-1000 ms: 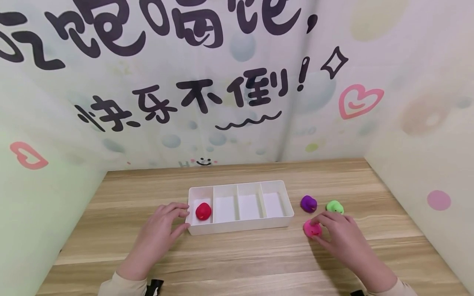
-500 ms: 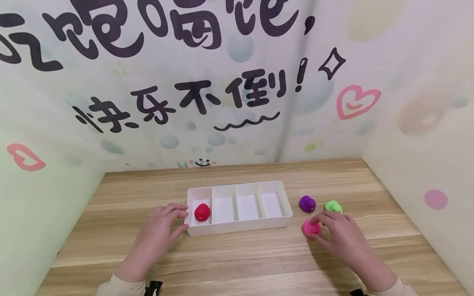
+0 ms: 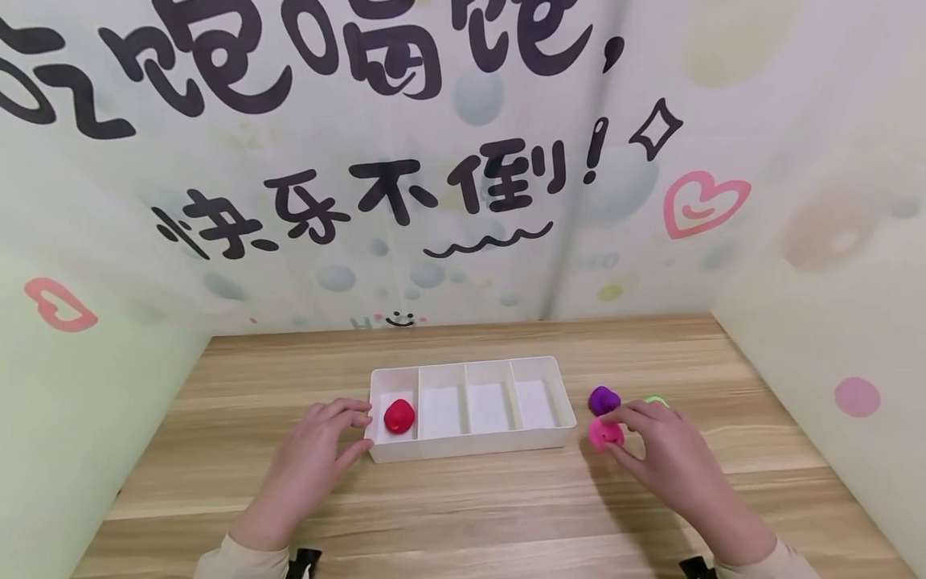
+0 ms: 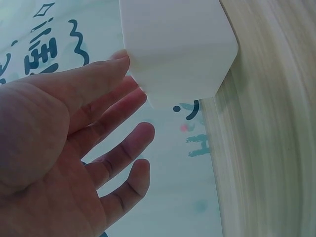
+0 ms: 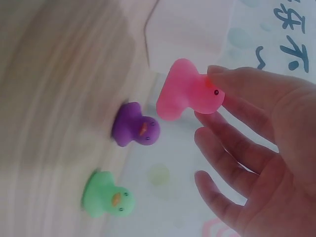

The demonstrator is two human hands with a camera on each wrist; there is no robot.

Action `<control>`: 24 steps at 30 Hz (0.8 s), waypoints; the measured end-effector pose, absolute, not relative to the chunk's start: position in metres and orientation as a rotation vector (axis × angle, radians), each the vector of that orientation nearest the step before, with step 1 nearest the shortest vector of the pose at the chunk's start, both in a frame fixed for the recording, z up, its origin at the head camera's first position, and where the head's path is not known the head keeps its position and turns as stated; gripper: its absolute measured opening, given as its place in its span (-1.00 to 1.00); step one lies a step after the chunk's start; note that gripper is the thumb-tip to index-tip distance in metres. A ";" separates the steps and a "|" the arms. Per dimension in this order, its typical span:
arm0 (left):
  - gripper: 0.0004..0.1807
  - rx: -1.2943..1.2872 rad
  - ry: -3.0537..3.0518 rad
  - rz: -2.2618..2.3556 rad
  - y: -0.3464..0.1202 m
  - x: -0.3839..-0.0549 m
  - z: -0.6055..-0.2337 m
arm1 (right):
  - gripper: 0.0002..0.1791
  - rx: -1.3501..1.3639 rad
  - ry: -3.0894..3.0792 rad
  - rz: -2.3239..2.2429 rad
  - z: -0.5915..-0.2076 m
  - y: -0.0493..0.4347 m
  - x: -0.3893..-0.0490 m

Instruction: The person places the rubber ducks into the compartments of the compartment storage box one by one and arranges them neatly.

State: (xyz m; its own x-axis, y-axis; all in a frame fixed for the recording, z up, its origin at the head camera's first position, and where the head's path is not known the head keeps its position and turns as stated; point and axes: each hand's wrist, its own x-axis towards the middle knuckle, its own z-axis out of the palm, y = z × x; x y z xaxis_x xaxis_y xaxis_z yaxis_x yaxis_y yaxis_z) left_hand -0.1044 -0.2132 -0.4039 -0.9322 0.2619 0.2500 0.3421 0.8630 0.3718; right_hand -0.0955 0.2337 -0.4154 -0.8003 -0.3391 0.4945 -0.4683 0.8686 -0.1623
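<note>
My right hand (image 3: 665,454) pinches a pink rubber duck (image 5: 185,94) by its head between thumb and fingers. The duck is held off the table, as the right wrist view shows. A purple rubber duck (image 3: 604,400) sits just behind it. Farther right, a green rubber duck (image 5: 106,196) is mostly covered by my right hand in the head view. At the left end of a white divided box (image 3: 470,444), my left hand (image 3: 314,450) rests its thumb and fingertips against the wall, fingers relaxed. Inside the leftmost compartment lies a red rubber duck (image 3: 399,416).
The wooden table (image 3: 448,515) meets a printed cloth backdrop (image 3: 492,281) at the back, with side panels left and right. Thin dividers split the box into several compartments in a row.
My right hand has lifted the pink duck off the table and shifted it slightly back and left. The left hand stays at the box's end.
</note>
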 end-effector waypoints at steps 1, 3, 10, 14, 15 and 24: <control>-0.70 -0.465 -2.847 -0.617 -0.213 -0.104 -0.404 | -0.64 0.599 -2.571 0.384 -0.414 0.233 -0.096; -0.70 -0.465 -2.848 -0.612 -0.213 -0.105 -0.405 | -0.65 0.613 -2.559 0.387 -0.410 0.232 -0.098; -0.69 -0.450 -2.863 -0.625 -0.213 -0.104 -0.406 | -0.66 0.641 -2.560 0.374 -0.392 0.220 -0.104; -0.69 -0.444 -2.867 -0.619 -0.214 -0.104 -0.404 | -0.66 0.682 -2.516 0.418 -0.385 0.208 -0.107; -0.69 -0.445 -2.863 -0.617 -0.214 -0.104 -0.404 | -0.66 0.699 -2.501 0.438 -0.385 0.204 -0.108; -0.69 -0.460 -2.852 -0.600 -0.214 -0.106 -0.407 | -0.66 0.782 -2.483 0.541 -0.383 0.163 -0.122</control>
State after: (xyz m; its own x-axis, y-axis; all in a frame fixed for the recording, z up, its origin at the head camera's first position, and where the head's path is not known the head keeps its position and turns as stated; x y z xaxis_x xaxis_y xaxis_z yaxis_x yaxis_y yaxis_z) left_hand -0.1058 -0.2142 -0.4069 -0.9337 0.2600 0.2463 0.3372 0.8700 0.3598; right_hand -0.1220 0.1629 -0.3831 -0.7225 -0.4239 0.5462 -0.6126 0.7588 -0.2215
